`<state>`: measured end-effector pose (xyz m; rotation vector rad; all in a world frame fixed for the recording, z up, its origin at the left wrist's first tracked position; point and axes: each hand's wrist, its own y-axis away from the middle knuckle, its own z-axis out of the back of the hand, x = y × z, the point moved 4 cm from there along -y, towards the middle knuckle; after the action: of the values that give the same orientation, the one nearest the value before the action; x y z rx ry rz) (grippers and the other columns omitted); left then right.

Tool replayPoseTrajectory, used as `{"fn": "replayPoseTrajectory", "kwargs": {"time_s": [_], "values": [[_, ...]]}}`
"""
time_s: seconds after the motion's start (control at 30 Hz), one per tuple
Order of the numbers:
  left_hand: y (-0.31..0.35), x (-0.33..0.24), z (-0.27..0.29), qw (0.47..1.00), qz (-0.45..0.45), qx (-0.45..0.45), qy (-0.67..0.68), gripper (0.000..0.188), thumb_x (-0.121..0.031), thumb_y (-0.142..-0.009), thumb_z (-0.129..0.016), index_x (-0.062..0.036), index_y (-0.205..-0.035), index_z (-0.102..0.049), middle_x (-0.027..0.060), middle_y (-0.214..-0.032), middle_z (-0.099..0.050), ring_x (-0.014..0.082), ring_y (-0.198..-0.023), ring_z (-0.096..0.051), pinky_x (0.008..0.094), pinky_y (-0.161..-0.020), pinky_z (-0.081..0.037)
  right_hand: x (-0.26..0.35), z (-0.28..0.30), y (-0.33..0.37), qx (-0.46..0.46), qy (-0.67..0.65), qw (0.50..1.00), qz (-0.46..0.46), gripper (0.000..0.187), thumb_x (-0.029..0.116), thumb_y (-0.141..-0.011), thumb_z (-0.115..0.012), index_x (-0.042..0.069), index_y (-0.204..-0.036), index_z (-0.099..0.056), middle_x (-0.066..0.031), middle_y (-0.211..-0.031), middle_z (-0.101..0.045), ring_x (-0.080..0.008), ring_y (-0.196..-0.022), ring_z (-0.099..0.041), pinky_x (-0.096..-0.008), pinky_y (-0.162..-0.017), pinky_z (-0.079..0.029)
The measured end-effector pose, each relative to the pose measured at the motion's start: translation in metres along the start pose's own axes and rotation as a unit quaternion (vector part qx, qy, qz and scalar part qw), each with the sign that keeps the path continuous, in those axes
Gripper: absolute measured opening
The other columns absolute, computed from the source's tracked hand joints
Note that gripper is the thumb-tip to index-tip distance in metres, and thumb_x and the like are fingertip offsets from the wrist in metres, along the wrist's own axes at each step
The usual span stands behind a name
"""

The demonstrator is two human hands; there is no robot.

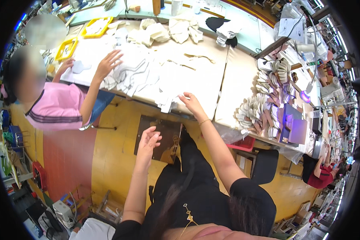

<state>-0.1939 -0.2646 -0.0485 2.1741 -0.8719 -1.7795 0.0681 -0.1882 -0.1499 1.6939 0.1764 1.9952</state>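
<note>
My left hand [149, 141] hangs in the air in front of the table edge, palm turned inward. Its fingers are loosely bent and apart, with nothing in them. Farther right, my right hand [193, 105] reaches over the near edge of the table [200, 86], fingers apart. Its fingertips are beside a small white cut piece [167, 103] that juts over the edge; whether they touch it I cannot tell. From there a spread of overlapping white cut pieces with dark edges [134, 74] runs left along the tabletop.
A person in a pink shirt [62, 106] works at the left, hands over the table. Yellow trays [96, 27] and cream fabric heaps [152, 32] lie at the back. Bundled pieces [254, 112], a purple-lit box [294, 126] and a black chair [265, 166] are right.
</note>
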Motion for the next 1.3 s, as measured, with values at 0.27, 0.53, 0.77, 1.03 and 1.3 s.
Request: {"fn": "replayPoseTrajectory", "kwargs": {"time_s": [0.27,0.53,0.77,1.03,1.3], "values": [[-0.096,-0.022,0.012,0.984,0.02,-0.144,-0.099,0.043,-0.024,-0.094,-0.062,-0.0041,-0.13,-0.049,0.0071,-0.119,-0.057,0.0143,-0.111,-0.054,0.0276,-0.09,-0.044,-0.026,-0.038,-0.141,-0.015,-0.126,0.99,-0.059,0.101,0.043,-0.064,-0.087,-0.015,-0.132,-0.04,-0.0278,-0.124,-0.057,-0.0297,-0.113,-0.06,-0.0356,-0.095,-0.049],[-0.267,-0.002,0.0,0.984,0.023,-0.115,-0.133,0.066,-0.048,-0.096,-0.051,0.0027,-0.138,-0.043,0.0157,-0.135,-0.051,0.0231,-0.126,-0.047,0.0361,-0.105,-0.036,-0.015,-0.027,-0.143,0.128,-0.128,0.978,-0.107,0.078,0.021,-0.066,-0.087,-0.012,-0.125,-0.048,-0.0212,-0.119,-0.061,-0.0256,-0.105,-0.063,-0.0336,-0.089,-0.052],[-0.291,0.012,0.0,0.988,0.148,-0.016,0.028,0.07,-0.059,-0.098,-0.039,-0.0026,-0.14,-0.04,0.0096,-0.131,-0.053,0.0217,-0.123,-0.048,0.0382,-0.101,-0.04,-0.004,-0.033,-0.136,0.104,-0.121,0.98,-0.119,0.092,0.014,-0.069,-0.084,-0.011,-0.135,-0.027,-0.023,-0.128,-0.049,-0.0271,-0.114,-0.056,-0.034,-0.094,-0.05],[-0.258,0.008,0.007,0.998,0.054,-0.021,-0.009,0.076,-0.031,-0.084,-0.075,0.0042,-0.139,-0.035,0.0173,-0.132,-0.05,0.0257,-0.123,-0.049,0.0391,-0.101,-0.043,0.058,-0.033,-0.098,0.219,-0.216,0.943,-0.125,0.092,0.017,-0.07,-0.084,-0.004,-0.133,-0.021,-0.0221,-0.127,-0.044,-0.0264,-0.118,-0.049,-0.035,-0.099,-0.045],[-0.195,0.001,-0.004,0.951,-0.001,0.017,0.309,0.102,-0.046,-0.064,-0.085,-0.0021,-0.141,-0.036,0.016,-0.127,-0.055,0.0313,-0.116,-0.056,0.0456,-0.099,-0.048,0.136,0.006,-0.098,0.42,-0.102,0.902,0.001,0.066,0.037,-0.085,-0.072,0.002,-0.132,-0.044,-0.0095,-0.123,-0.051,-0.0198,-0.112,-0.05,-0.0331,-0.095,-0.044]]}}
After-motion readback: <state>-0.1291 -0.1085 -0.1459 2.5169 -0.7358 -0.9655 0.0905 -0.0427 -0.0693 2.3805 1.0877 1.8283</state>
